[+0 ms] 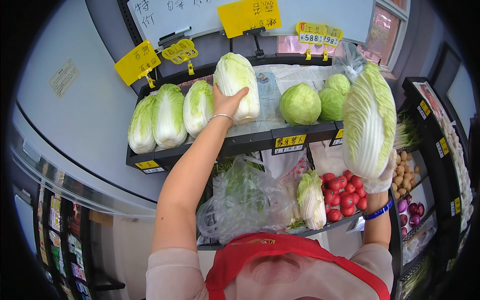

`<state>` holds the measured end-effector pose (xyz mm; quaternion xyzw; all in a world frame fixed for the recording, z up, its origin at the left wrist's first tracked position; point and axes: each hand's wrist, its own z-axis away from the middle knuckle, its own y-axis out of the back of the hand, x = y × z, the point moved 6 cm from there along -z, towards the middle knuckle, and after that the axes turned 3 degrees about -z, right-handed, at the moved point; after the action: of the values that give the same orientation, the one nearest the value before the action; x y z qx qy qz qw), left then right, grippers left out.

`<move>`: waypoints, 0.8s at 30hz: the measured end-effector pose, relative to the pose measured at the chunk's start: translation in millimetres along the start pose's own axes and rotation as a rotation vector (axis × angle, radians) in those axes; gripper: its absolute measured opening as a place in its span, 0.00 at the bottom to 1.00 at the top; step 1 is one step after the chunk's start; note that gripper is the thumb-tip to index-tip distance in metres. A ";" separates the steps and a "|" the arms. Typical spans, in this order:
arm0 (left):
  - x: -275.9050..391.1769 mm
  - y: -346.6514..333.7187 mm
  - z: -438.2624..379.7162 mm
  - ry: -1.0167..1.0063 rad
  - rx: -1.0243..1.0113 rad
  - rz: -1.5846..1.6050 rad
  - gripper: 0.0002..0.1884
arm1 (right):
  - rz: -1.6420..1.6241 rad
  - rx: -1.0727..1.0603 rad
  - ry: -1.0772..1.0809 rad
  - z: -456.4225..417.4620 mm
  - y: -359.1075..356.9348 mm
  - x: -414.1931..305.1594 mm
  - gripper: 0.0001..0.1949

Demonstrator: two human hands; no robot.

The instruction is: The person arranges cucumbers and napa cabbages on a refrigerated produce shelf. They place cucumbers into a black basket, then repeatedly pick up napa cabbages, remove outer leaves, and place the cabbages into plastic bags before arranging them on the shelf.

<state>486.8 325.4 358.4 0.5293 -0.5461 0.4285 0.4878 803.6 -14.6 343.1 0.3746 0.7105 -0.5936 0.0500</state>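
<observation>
My left hand (pixel 229 99) is bare, with a bracelet at the wrist, and grips the front of a napa cabbage (pixel 237 77) standing at the upper shelf. Three more napa cabbages (pixel 168 116) lean in a row to its left. On the right, my right hand (pixel 380 178), in a thin translucent glove, holds a large napa cabbage (pixel 369 127) upright by its base. That cabbage is up in front of the shelf's right end and hides part of it. Three round green cabbages (pixel 300 104) sit between the two hands, on the newspaper-lined shelf (pixel 268 101).
Below are a clear plastic bag of greens (pixel 243 198), a smaller napa cabbage (pixel 311 200) and red tomatoes (pixel 343 195). Potatoes (pixel 405 174) and onions (pixel 414 213) fill a side rack. Price tags (pixel 288 144) line the shelf edge. A whiteboard (pixel 318 17) stands behind.
</observation>
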 end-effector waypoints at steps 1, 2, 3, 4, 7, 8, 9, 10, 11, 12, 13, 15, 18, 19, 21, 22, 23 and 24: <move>-3.9 -1.6 -1.3 0.027 -0.003 -0.029 0.62 | 0.022 0.015 0.035 7.4 6.7 -7.7 0.36; -7.3 -2.0 -1.3 0.034 0.002 -0.031 0.61 | 0.021 0.034 0.042 14.0 11.4 -11.2 0.36; -8.3 -5.3 -3.3 0.035 -0.002 -0.033 0.60 | 0.018 0.055 0.059 20.9 14.8 -15.0 0.37; -9.6 -7.9 -4.8 0.036 -0.005 -0.036 0.59 | 0.015 0.076 0.075 25.1 17.1 -17.2 0.37; -14.1 -14.4 -0.5 0.151 -0.219 0.305 0.51 | -0.014 0.096 0.066 32.4 22.9 -12.7 0.37; -14.4 -16.9 6.8 0.221 -0.312 0.440 0.41 | -0.034 0.092 0.066 33.9 27.3 -10.5 0.37; -14.5 -18.3 17.7 0.296 -0.401 0.571 0.33 | -0.059 0.097 0.069 36.8 28.5 -5.6 0.37; -11.3 -17.7 26.0 0.275 -0.411 0.642 0.33 | -0.073 0.098 0.070 38.3 26.2 -2.1 0.36; -7.1 -18.4 31.1 0.255 -0.420 0.713 0.34 | -0.088 0.098 0.068 39.9 23.3 1.3 0.36; -5.3 -18.2 35.4 0.243 -0.452 0.764 0.35 | -0.108 0.081 0.058 42.4 18.2 3.0 0.35; -3.7 -17.7 38.3 0.231 -0.484 0.815 0.35 | -0.108 0.096 0.068 44.5 21.2 5.0 0.36; 1.6 -17.4 40.8 0.215 -0.540 0.885 0.35 | -0.103 0.127 0.084 48.6 28.7 7.2 0.36; 10.2 -17.4 46.1 0.191 -0.595 0.926 0.36 | -0.104 0.129 0.072 50.6 29.6 9.7 0.37; 13.0 -18.1 48.8 0.175 -0.599 0.927 0.36 | -0.100 0.127 0.071 51.0 29.3 9.9 0.37; 15.4 -17.2 51.8 0.144 -0.586 0.892 0.35 | -0.090 0.132 0.077 51.2 30.0 10.7 0.38; 15.7 -16.3 51.8 0.130 -0.569 0.857 0.35 | -0.083 0.136 0.078 51.6 30.4 11.0 0.38; 15.7 -15.7 51.0 0.117 -0.553 0.822 0.35 | -0.085 0.147 0.070 52.4 30.4 11.9 0.38; 14.5 -14.6 48.5 0.111 -0.535 0.780 0.35 | -0.085 0.159 0.061 53.2 29.1 12.7 0.39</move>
<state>498.0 274.3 364.3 0.1168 -0.7685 0.4514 0.4381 791.8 -55.0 297.7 0.3648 0.6777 -0.6379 -0.0268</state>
